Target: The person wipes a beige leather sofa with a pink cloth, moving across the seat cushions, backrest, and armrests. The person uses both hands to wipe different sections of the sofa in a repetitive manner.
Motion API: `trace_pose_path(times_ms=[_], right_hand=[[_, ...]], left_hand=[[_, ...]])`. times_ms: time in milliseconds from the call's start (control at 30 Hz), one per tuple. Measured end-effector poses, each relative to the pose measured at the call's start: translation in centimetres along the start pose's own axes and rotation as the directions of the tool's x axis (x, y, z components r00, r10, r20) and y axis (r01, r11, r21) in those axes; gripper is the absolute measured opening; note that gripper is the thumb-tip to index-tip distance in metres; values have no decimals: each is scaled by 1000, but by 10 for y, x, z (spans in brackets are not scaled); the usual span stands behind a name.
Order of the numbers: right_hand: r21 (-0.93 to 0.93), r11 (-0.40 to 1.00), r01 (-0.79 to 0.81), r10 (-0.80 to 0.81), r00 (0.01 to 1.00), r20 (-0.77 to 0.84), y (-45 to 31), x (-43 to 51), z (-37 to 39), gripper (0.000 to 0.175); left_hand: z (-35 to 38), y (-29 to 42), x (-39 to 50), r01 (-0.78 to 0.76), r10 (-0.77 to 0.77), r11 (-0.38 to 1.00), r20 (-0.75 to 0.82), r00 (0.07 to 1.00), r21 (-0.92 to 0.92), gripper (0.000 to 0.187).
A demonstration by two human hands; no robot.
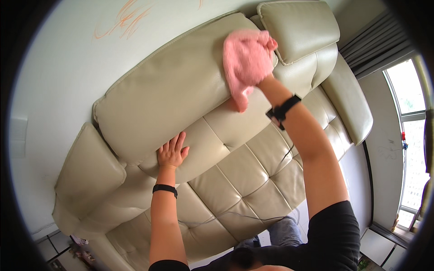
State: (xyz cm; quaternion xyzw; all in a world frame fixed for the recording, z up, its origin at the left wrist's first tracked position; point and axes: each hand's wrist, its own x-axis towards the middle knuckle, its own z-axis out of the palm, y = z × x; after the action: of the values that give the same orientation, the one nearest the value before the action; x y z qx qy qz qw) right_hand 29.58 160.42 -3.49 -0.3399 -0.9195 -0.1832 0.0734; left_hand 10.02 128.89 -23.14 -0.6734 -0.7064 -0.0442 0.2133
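Observation:
A pink plush cloth (249, 57) lies over the right end of the long headrest cushion (169, 81) of a beige leather sofa. My right hand (266, 81) is holding it against the cushion; the cloth hides my fingers, and one corner hangs down over the backrest. Lower and to the left, my left hand (170, 154) rests palm down on the backrest (203, 139), just under the headrest's lower edge. Its fingers are spread a little and hold nothing. Both wrists wear black bands.
A thin cable (234, 214) runs across the tufted seat (240, 183). Smaller headrests stand on the right (300, 30) and left (90, 176). Behind the sofa, the white wall (61, 84) bears orange scribbles. A grey curtain (376, 44) and a window (412, 135) are at the right.

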Motion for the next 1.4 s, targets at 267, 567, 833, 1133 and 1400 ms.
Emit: trace_pose_path(times_ms=[267,567,833,1133,1400], right_hand=[[145,983,-109,94,990,102,73,106,35,20],[687,727,9,65,994,-82,80,50,71,35],[999,-21,-48,281,958,52,69,-82,101,49],[790,499,-358,377,910,174,240,-144,72,30],[533,795,289,61,836,-545,236,24,92,60]], left_hand=[[5,-5,-8,9,-9,1000,-21,1000,25,62],[-6,-6,-2,-2,4,998,-32,999,64,67],[-63,42,34,56,-71,992,128,989,117,65],[-41,191,272,-174,215,953,149,965,-248,55],[41,192,284,-98,156,943,164,974,-318,64]])
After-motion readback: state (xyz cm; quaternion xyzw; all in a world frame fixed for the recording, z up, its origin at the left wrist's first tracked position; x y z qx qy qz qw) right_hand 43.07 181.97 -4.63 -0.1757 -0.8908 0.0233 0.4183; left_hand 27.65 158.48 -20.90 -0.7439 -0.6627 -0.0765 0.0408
